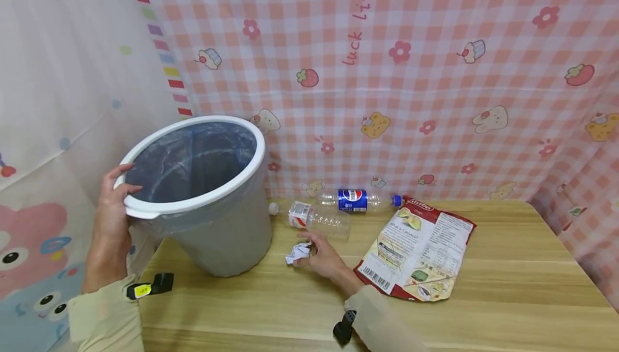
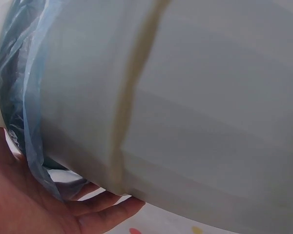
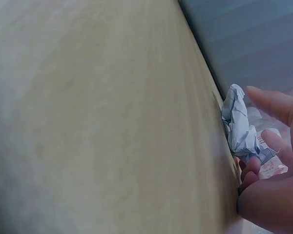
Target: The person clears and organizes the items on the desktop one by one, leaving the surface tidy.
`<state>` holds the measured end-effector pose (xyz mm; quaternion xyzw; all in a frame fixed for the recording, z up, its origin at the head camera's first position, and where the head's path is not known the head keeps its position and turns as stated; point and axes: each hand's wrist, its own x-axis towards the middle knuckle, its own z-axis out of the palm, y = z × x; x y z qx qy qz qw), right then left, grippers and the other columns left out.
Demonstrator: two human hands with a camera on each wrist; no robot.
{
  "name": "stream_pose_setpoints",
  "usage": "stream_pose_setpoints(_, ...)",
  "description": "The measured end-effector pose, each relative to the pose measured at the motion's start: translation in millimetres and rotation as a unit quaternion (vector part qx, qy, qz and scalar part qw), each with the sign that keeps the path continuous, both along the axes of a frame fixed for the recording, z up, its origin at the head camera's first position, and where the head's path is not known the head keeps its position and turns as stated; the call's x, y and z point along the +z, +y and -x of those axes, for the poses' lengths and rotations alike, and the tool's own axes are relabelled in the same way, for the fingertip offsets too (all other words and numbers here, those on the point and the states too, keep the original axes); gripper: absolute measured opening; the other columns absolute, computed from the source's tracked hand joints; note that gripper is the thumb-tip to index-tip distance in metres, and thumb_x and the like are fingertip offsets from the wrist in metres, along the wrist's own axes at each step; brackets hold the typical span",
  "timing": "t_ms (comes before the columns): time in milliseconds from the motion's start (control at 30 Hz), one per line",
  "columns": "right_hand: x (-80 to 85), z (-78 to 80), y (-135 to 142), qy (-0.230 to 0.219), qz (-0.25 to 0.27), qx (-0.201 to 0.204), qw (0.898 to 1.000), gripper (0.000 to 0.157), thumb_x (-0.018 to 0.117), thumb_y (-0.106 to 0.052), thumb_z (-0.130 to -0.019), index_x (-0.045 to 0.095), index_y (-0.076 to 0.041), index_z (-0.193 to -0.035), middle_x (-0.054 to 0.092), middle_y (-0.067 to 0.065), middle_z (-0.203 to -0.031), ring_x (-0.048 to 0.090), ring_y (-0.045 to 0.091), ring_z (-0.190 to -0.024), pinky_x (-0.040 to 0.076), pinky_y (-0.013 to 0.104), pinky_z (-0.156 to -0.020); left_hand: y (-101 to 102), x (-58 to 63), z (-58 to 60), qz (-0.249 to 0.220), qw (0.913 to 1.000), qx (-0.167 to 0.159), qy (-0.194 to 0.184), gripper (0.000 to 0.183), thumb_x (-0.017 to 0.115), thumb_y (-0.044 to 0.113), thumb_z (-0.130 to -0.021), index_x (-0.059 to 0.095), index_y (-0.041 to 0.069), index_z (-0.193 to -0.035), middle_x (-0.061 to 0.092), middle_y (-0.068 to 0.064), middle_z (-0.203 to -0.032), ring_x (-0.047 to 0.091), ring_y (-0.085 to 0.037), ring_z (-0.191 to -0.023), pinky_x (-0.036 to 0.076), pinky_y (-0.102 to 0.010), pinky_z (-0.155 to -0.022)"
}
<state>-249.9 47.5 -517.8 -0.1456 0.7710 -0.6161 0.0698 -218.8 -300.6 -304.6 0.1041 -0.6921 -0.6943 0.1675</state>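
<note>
In the head view a grey trash can (image 1: 237, 244) with a white rim and a clear bluish liner tilts toward the left. My left hand (image 1: 113, 207) grips its rim on the left side, with two digits over the edge. The left wrist view shows other fingers (image 2: 110, 214) along the can's outer wall, beside the liner (image 2: 34, 102). To the right of the can, my right hand (image 1: 326, 258) is spread around a crumpled piece of white paper (image 1: 297, 253) on the table. Its index finger (image 3: 273, 103) stands apart from the paper (image 3: 238, 119) in the right wrist view.
A clear plastic bottle (image 1: 329, 222) with a white cap lies just beyond the right hand. Behind it is a Pepsi bottle (image 1: 353, 200) with a blue cap. A chip bag (image 1: 418, 250) lies flat to the right on the wooden table (image 1: 522, 277). Patterned curtains (image 1: 435, 83) hang behind.
</note>
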Motion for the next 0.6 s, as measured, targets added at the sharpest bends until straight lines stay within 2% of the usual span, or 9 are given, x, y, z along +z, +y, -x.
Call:
stream_pose_setpoints(100, 0.1, -0.8, 0.0, 0.019, 0.004, 0.017, 1.0, 0.07, 0.08, 0.01, -0.069, 0.054, 0.006, -0.133, 0.053, 0.025, -0.129, 0.055, 0.028, -0.103, 0.041, 0.042, -0.096, -0.1, 0.0, -0.1, -0.001, 1.0, 0.0, 0.001, 0.045, 0.044, 0.017, -0.101, 0.043, 0.033, -0.143, 0.025, -0.003, -0.153, 0.05, -0.009, -0.101, 0.046, -0.012, -0.068)
stream_pose_setpoints(233, -1.1, -0.9, -0.5, 0.036, -0.005, 0.027, 0.999, 0.065, 0.078, 0.014, -0.069, 0.056, 0.007, -0.13, 0.056, 0.025, -0.123, 0.057, 0.028, -0.101, 0.044, 0.043, -0.095, -0.1, -0.2, -0.3, 0.003, 1.0, 0.002, -0.002, 0.045, 0.044, 0.018, -0.101, 0.043, 0.033, -0.143, 0.025, -0.003, -0.153, 0.051, -0.008, -0.098, 0.045, -0.012, -0.064)
stream_pose_setpoints(433, -5.2, 0.8, -3.1, 0.075, -0.041, 0.018, 0.996, 0.053, 0.078, 0.012, -0.07, 0.062, 0.006, -0.12, 0.06, 0.022, -0.121, 0.054, 0.03, -0.107, 0.044, 0.04, -0.095, -0.7, -0.1, -0.6, 0.009, 1.0, 0.001, 0.002, 0.045, 0.043, 0.019, -0.101, 0.041, 0.033, -0.144, 0.027, -0.005, -0.15, 0.056, -0.006, -0.092, 0.046, -0.013, -0.059)
stream_pose_setpoints(600, -3.8, -1.4, -3.3, 0.074, -0.062, 0.009, 0.995, 0.049, 0.079, 0.007, -0.073, 0.064, 0.006, -0.118, 0.06, 0.02, -0.121, 0.05, 0.031, -0.112, 0.042, 0.04, -0.097, 0.3, 0.4, -0.1, 0.009, 1.0, 0.003, 0.0, 0.044, 0.044, 0.019, -0.101, 0.042, 0.033, -0.143, 0.027, -0.005, -0.15, 0.055, -0.007, -0.093, 0.046, -0.013, -0.059)
